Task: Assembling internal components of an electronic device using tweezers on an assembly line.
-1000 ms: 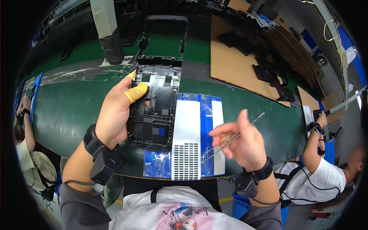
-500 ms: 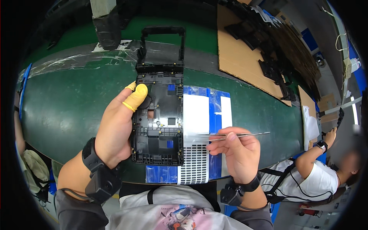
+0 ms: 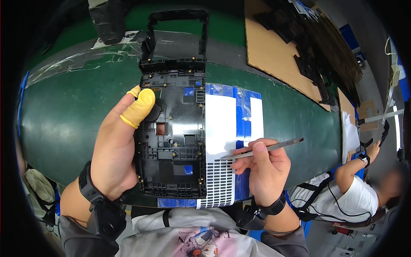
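Observation:
My left hand (image 3: 115, 150) grips a black plastic frame (image 3: 171, 141) along its left edge, the thumb in a yellow finger cot pressed on its upper left part. The frame has ribs, small brass screws and openings, and lies flat in front of me. My right hand (image 3: 263, 169) holds thin metal tweezers (image 3: 261, 150), the tips pointing left at a white sheet of small labels (image 3: 220, 167) lying next to the frame's right edge. Under the sheet are white and blue taped patches on the green belt (image 3: 64, 120).
A second black frame with a handle-like loop (image 3: 177, 40) lies beyond the held one. Brown cardboard (image 3: 269, 51) with dark parts sits at the back right. Another person in a white shirt (image 3: 355, 201) works at the right.
The black frame has come closer and now lies lower in view under my left hand. My right hand has lowered the tweezers, with their tips now over the label sheet.

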Demonstrator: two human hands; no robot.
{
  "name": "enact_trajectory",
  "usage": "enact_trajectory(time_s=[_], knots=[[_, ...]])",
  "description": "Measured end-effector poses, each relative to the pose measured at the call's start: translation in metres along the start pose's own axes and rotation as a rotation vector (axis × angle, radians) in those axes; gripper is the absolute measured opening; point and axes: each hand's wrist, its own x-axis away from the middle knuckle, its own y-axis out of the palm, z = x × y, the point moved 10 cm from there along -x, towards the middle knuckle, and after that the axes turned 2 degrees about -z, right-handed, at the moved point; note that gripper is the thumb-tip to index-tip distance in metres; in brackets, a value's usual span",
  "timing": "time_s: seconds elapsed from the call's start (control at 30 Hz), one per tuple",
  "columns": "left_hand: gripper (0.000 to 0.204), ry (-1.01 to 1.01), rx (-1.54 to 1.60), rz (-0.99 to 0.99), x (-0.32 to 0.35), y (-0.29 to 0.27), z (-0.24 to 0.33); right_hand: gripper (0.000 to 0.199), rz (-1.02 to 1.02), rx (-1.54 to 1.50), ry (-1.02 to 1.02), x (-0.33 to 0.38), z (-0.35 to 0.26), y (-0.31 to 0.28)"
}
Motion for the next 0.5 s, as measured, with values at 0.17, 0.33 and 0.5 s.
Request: enact_trajectory(time_s=[0.17, 0.33, 0.5], knots=[[0.030, -0.004, -0.004, -0.021, -0.0008, 0.0005, 0.0000, 0.016, -0.007, -0.005, 0.021, 0.0004, 0.0029, 0.0001], [0.030, 0.023, 0.012, 0.009, -0.0006, -0.0012, 0.0016, 0.016, -0.022, 0.005, 0.036, 0.0007, 0.0029, 0.0019], [0.032, 0.044, 0.019, 0.031, -0.0004, -0.0053, 0.0010, 0.016, -0.025, 0.005, 0.028, 0.0005, 0.0024, 0.0027]])
